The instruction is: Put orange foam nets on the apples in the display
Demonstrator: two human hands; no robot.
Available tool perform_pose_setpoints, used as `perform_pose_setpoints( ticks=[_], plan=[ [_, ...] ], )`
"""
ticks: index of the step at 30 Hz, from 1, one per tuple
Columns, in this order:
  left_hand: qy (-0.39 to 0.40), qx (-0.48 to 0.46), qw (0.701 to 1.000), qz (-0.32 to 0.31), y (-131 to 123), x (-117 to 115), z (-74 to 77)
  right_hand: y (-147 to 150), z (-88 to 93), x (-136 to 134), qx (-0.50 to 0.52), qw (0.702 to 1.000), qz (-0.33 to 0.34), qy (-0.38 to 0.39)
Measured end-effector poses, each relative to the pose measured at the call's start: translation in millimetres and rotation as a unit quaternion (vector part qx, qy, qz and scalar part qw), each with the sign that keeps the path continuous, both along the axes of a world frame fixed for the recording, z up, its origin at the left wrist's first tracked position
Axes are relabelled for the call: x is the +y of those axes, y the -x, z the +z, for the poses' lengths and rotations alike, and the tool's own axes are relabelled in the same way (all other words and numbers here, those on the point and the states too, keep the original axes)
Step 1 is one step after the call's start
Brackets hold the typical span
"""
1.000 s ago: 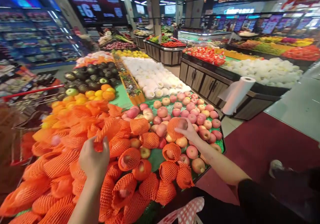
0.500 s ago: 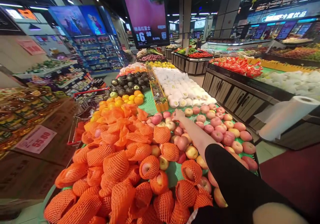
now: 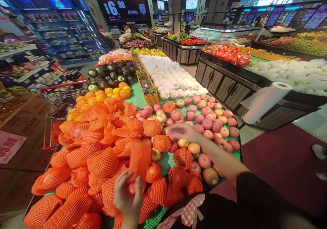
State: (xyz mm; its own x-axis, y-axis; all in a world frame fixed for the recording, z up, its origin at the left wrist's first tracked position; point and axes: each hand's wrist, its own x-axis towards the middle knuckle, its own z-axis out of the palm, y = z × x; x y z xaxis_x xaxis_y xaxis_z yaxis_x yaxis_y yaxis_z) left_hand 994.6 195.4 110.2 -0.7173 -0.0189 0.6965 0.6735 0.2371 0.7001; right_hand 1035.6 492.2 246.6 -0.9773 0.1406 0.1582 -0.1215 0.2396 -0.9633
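Note:
My left hand point(image 3: 127, 193) is at the lower middle, fingers curled around the lower end of an orange foam net sleeve point(image 3: 140, 159) that stands up from it. Beneath and around it spreads a heap of orange foam nets point(image 3: 102, 162), some with apples inside. Stretched across from the right, my right hand point(image 3: 181, 132) hovers over bare red-and-yellow apples point(image 3: 194, 148). Its fingers are smeared by motion, and I see nothing clearly held in them. Beyond that hand, a netted apple point(image 3: 169, 107) rests among the bare ones.
Behind the apples lie white foam-wrapped fruit point(image 3: 176, 77), a planter divider point(image 3: 148, 89), oranges point(image 3: 116, 92) and black-netted fruit point(image 3: 112, 74). A shopping cart point(image 3: 63, 86) stands left of the display. To the right are a plastic bag roll point(image 3: 267, 103) and another produce stand point(image 3: 224, 82).
My right hand has drawn back toward me from the far apples, where a netted apple now shows. My left hand has come into view with a foam net sleeve. The view has shifted right and down.

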Motion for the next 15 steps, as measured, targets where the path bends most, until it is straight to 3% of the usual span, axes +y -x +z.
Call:
perform_pose_setpoints(
  ticks=[2, 4, 7, 11, 13, 15],
  plan=[
    [0.021, -0.018, 0.994, -0.11, -21.0, 25.9, 6.8, -55.6, -22.2, -19.9, -0.005, 0.988, 0.153, -0.002],
    [0.054, -0.016, 0.978, -0.202, -45.5, 46.2, 11.7, -112.8, -46.9, -42.1, -0.027, 0.985, 0.173, -0.005],
    [0.09, 0.007, 0.953, -0.29, -75.4, 63.0, 17.1, -171.4, -76.4, -66.6, -0.094, 0.994, 0.061, -0.003],
    [0.116, 0.039, 0.932, -0.341, -97.6, 68.7, 21.2, -194.7, -95.1, -75.6, -0.155, 0.986, -0.066, 0.003],
    [0.132, 0.074, 0.917, -0.368, -107.6, 69.8, 21.7, -194.4, -102.8, -77.3, -0.173, 0.98, -0.083, 0.061],
    [0.159, 0.104, 0.9, -0.393, -119.4, 70.7, 21.2, -191.8, -113.8, -81.0, -0.185, 0.958, -0.113, 0.19]
  ],
)
